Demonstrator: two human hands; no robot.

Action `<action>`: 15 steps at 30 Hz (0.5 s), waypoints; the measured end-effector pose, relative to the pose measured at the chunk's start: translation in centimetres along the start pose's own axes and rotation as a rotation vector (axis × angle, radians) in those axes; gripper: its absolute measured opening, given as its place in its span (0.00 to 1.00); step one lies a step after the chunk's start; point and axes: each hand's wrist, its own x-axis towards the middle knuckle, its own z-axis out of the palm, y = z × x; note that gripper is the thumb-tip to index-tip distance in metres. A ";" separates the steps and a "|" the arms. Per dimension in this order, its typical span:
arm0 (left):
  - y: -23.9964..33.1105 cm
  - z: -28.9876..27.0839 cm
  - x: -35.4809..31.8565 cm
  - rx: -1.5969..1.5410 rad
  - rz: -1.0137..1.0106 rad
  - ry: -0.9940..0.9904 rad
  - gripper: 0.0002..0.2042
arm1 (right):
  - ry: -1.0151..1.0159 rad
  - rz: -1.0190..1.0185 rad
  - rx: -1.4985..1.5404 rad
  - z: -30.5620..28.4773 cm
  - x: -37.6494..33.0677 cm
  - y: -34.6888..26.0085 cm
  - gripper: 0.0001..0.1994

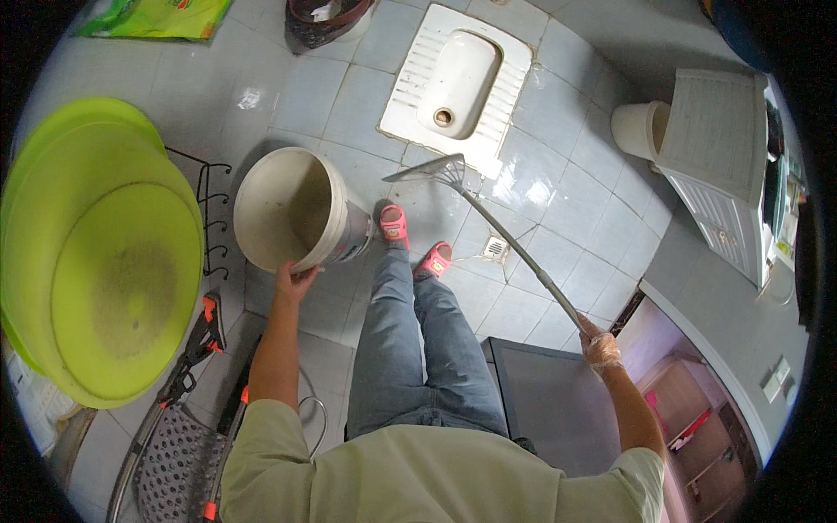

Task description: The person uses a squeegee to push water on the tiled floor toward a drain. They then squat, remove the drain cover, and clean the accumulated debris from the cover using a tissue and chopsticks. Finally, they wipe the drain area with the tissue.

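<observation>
My left hand [296,281] grips the near rim of a large white bucket [253,213], which is tilted so that its mouth faces left. Inside, its walls look stained, and I make out nothing else in it. My right hand [600,345], in a clear plastic glove, is closed around the end of a long grey handle. This belongs to a long-handled tool with a fan-shaped head [445,169], whose exact kind I cannot tell. The head is just short of a white squat toilet [458,83] set in the tiles; whether it touches the floor is unclear.
A big green basin [122,279] and a black hook rack [207,209] are at the left. My pink sandals [394,225] stand on wet-looking tiles beside a floor drain [496,248]. A lined waste bin [331,22] is at the back, a white plastic cabinet [711,157] at the right.
</observation>
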 end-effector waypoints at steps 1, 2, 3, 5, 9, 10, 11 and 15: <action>0.1 -0.2 0.2 -0.028 -0.022 0.011 0.21 | 0.049 -0.056 0.064 0.5 -0.4 0.5 0.20; -0.2 0.4 -0.1 0.014 -0.017 0.000 0.22 | 0.032 -0.009 0.044 -0.1 -0.4 -1.1 0.20; -0.3 1.0 -0.5 0.056 -0.012 -0.011 0.22 | 0.014 0.037 0.024 -0.8 0.1 -3.3 0.19; -0.2 1.3 -0.6 0.122 -0.030 -0.033 0.23 | -0.017 0.083 0.005 -1.7 2.3 -7.4 0.19; 0.3 1.6 -0.1 0.144 -0.037 -0.055 0.24 | -0.033 0.072 -0.128 0.1 3.5 -6.7 0.21; 0.0 2.1 -0.5 0.130 -0.016 -0.055 0.24 | -0.045 0.089 -0.114 0.5 2.6 -5.6 0.21; -0.3 3.3 -1.1 0.139 -0.004 -0.032 0.24 | -0.056 0.110 -0.092 0.9 1.6 -4.7 0.21; 0.2 7.8 -2.0 0.129 -0.027 0.034 0.24 | -0.021 0.178 0.081 -0.5 -2.6 -5.4 0.21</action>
